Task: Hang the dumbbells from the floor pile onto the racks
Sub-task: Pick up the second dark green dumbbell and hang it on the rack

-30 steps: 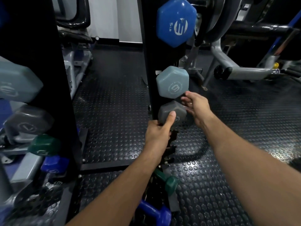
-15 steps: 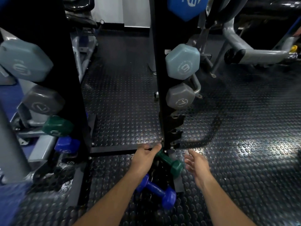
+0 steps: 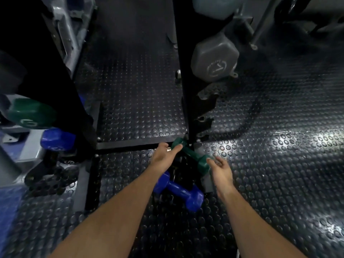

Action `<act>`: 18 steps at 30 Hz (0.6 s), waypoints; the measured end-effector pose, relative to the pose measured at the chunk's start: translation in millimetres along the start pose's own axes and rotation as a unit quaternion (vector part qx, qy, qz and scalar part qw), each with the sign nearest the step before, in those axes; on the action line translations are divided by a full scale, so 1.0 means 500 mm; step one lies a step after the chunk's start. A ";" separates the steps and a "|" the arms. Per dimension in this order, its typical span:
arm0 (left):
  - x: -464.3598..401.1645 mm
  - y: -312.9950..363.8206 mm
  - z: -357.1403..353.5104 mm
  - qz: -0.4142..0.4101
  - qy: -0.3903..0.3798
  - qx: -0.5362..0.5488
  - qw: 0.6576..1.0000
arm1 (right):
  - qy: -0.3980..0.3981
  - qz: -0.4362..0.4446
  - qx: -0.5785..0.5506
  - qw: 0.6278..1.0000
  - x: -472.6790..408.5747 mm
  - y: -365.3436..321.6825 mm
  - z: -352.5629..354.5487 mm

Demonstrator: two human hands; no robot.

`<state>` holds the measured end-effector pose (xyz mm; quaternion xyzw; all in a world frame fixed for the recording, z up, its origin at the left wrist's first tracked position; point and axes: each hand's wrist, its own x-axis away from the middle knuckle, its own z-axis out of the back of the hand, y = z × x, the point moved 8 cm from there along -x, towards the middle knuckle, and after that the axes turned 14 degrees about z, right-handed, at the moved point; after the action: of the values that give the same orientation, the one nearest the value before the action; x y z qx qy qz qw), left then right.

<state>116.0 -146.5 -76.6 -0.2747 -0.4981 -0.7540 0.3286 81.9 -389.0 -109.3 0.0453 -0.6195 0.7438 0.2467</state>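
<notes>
The green dumbbell (image 3: 191,155) lies slantwise on the studded floor (image 3: 279,164) at the foot of the right rack (image 3: 183,71), its far head against the rack's base. The left hand (image 3: 163,155) has fingers on that far head, thumb laid over it, but its grip is not closed round the handle. The right hand (image 3: 221,170) is beside the near head, palm turned inward, fingers spread and released, fingertips just touching or nearly so. Just nearer the person a blue dumbbell (image 3: 178,190) lies on the floor, partly under the left forearm. On the right rack a grey dumbbell (image 3: 215,57) hangs, with bare hooks (image 3: 206,101) below it. The left rack (image 3: 55,71) carries a green weight (image 3: 30,114) and a blue weight (image 3: 57,139) beneath. Both forearms reach down and forward, bare.
</notes>
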 end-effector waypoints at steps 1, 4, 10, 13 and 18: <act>-0.019 0.002 -0.004 -0.006 -0.001 -0.003 1.000 | -0.003 0.008 0.008 1.000 -0.007 0.002 -0.002; -0.077 0.010 -0.014 -0.012 0.007 -0.009 1.000 | -0.018 0.020 0.038 0.999 -0.023 0.023 -0.008; -0.190 0.023 -0.050 -0.003 0.012 -0.068 0.998 | -0.019 0.008 0.074 0.997 -0.074 0.095 -0.017; -0.224 0.028 -0.073 -0.005 0.001 -0.084 0.996 | -0.040 0.008 0.063 0.997 -0.097 0.116 -0.029; -0.272 0.015 -0.117 -0.024 -0.021 -0.097 0.995 | -0.041 0.052 0.081 0.994 -0.118 0.117 -0.036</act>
<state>203.0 -173.2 -193.9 -0.3092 -0.4355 -0.8005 0.2718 113.0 -396.9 -187.8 0.0636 -0.5680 0.8012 0.1772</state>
